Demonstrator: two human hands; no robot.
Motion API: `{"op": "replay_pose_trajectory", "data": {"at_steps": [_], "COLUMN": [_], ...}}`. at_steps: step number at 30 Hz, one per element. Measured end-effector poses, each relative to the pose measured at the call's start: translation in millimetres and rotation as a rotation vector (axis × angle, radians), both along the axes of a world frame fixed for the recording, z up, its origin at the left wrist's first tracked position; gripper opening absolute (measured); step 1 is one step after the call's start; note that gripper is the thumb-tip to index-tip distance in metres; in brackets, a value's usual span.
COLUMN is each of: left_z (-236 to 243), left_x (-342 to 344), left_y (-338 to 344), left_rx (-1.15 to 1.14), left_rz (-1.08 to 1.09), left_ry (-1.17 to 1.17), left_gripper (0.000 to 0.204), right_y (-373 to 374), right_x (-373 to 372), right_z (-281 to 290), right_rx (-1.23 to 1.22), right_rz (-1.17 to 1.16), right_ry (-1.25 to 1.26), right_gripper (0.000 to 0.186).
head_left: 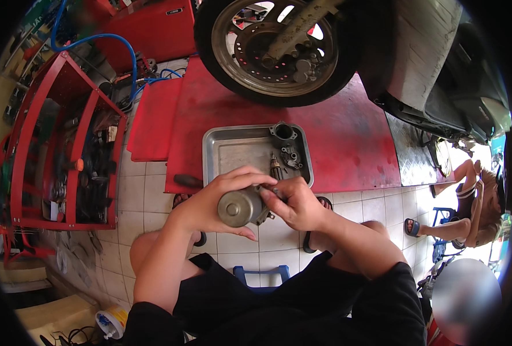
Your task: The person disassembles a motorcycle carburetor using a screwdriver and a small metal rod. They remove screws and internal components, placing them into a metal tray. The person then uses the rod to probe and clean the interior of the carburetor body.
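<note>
My left hand (pixel 207 199) is wrapped round a dull metal cylindrical motor (pixel 237 209), its rounded end facing me. My right hand (pixel 298 203) closes, thumb and fingers pinched, on the motor's other end; what lies under those fingertips is hidden. Just beyond both hands is a shallow metal tray (pixel 238 151). Along its right side lie a round flanged metal housing (pixel 283 132), a small bracket-like metal part (pixel 291 157) and a slim part with a coppery tip (pixel 275 167).
The tray rests on a red bench (pixel 348 144), beside a dark tool handle (pixel 188 181). A motorcycle wheel (pixel 276 52) overhangs the far side. A red rack (pixel 77 155) stands left, with a blue hose (pixel 132 57) behind. At right sits another person (pixel 469 213). A blue stool (pixel 261 274) is below me.
</note>
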State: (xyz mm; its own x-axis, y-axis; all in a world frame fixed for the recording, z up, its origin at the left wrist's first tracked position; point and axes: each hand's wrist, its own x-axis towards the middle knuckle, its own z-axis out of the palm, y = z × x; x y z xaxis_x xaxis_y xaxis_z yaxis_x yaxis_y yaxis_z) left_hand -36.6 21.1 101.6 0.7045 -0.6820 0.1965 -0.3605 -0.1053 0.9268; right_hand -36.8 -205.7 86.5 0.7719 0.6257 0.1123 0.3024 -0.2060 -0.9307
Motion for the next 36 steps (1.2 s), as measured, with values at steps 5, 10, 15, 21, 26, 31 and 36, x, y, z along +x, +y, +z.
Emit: {"op": "replay_pose_trajectory", "data": {"at_steps": [5, 10, 15, 21, 26, 31, 36], "left_z": [-23, -36, -26, -25, -15, -15, -25], "left_x": [-17, -24, -22, -5, 10, 6, 5], "left_y": [2, 5, 39, 70, 60, 54, 40], "left_rx": [0.006, -0.055, -0.016, -0.452, -0.729, -0.696, -0.576], "left_rz": [0.071, 0.123, 0.459, 0.853, 0.781, 0.692, 0.709], "left_ry": [0.057, -0.028, 0.03, 0.194, 0.28, 0.354, 0.266], "left_gripper": [0.081, 0.062, 0.057, 0.069, 0.06, 0.065, 0.066], "right_y": [-4, -9, -4, 48, 72, 78, 76], "right_x": [4, 21, 58, 69, 78, 85, 81], "right_z": [-6, 2, -20, -78, -114, -114, -124], "right_rx": [-0.111, -0.312, -0.533, -0.824, -0.761, -0.812, -0.8], "right_rz": [0.146, 0.321, 0.135, 0.094, 0.099, 0.193, 0.102], "right_ry": [0.045, 0.508, 0.31, -0.168, -0.29, -0.179, -0.255], "right_gripper": [0.036, 0.063, 0.057, 0.024, 0.026, 0.028, 0.019]}}
